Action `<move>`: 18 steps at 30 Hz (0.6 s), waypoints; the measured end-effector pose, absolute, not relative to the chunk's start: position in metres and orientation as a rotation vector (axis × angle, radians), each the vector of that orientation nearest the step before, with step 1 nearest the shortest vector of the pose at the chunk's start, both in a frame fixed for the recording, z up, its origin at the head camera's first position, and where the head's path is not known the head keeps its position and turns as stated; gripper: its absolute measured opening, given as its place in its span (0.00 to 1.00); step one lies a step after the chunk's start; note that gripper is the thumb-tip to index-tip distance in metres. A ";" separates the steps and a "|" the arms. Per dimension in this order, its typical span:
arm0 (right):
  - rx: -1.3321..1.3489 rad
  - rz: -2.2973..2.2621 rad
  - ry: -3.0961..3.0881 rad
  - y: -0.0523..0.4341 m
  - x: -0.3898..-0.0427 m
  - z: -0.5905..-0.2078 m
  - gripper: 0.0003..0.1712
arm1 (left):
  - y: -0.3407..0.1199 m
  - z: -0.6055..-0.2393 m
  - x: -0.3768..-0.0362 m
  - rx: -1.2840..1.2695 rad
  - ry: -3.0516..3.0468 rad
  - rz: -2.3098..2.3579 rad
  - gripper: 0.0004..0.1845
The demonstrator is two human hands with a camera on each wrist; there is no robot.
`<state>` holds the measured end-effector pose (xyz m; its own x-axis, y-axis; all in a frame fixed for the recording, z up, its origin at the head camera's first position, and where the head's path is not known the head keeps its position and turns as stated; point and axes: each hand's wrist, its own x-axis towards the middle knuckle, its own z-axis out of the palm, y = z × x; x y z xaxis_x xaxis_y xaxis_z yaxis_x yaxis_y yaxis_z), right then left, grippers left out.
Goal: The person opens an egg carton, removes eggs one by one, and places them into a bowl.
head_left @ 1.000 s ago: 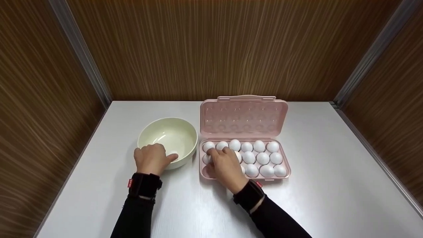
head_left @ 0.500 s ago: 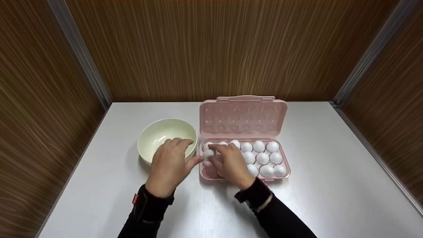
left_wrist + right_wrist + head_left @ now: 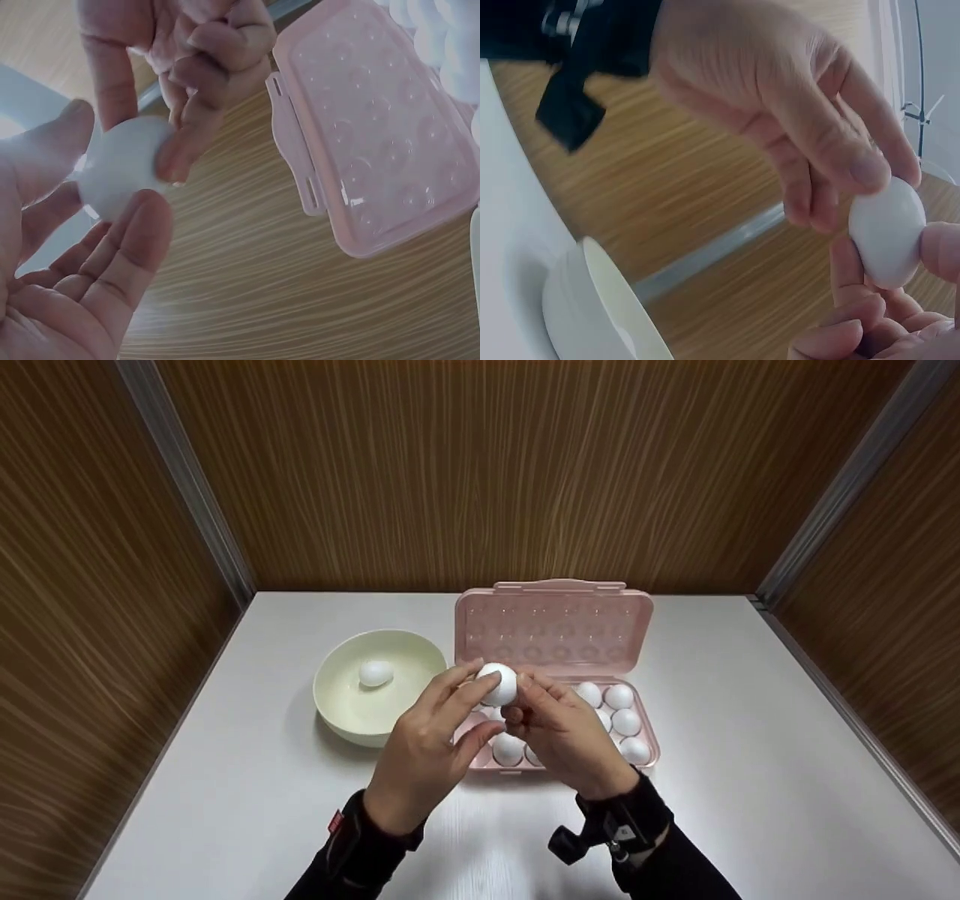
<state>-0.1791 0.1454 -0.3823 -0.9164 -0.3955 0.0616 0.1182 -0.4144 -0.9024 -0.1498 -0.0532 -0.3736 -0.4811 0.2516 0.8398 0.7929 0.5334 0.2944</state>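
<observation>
Both hands risen from tray (image 3: 646,750), egg (image 3: 500,683) now lifted between them. Left hand (image 3: 427,750) and right hand (image 3: 564,735) pinch egg with fingertips. Second egg (image 3: 375,673) in bowl (image 3: 330,712).

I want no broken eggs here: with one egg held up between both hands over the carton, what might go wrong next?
1. The egg is held only at the fingertips of the left hand and right hand; a slip could drop it onto the eggs in the pink carton.
2. Pinching too hard might crack it.
3. Dropped into the cream bowl, it might strike the egg already there.
</observation>
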 end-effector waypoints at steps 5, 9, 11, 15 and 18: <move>-0.394 -2.336 1.495 0.143 -0.173 -0.382 0.15 | -0.051 -0.375 -0.150 -0.835 -1.982 -0.899 0.28; -0.425 -2.306 1.552 0.142 -0.171 -0.382 0.13 | -0.049 -0.373 -0.148 -0.838 -1.998 -0.882 0.26; -0.447 -2.292 1.586 0.142 -0.171 -0.382 0.12 | -0.049 -0.372 -0.147 -0.848 -1.999 -0.882 0.25; -0.498 -2.254 1.706 0.145 -0.172 -0.380 0.09 | -0.052 -0.370 -0.148 -0.864 -1.995 -0.898 0.25; -0.536 -2.210 1.869 0.149 -0.173 -0.377 0.10 | -0.058 -0.368 -0.149 -0.840 -1.984 -0.911 0.24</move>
<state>-0.1728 0.1493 -0.3771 -0.9147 -0.3768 0.1458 -0.0812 -0.1820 -0.9799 -0.1489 -0.0577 -0.3678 -0.4766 0.2365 0.8467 0.7964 0.5241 0.3019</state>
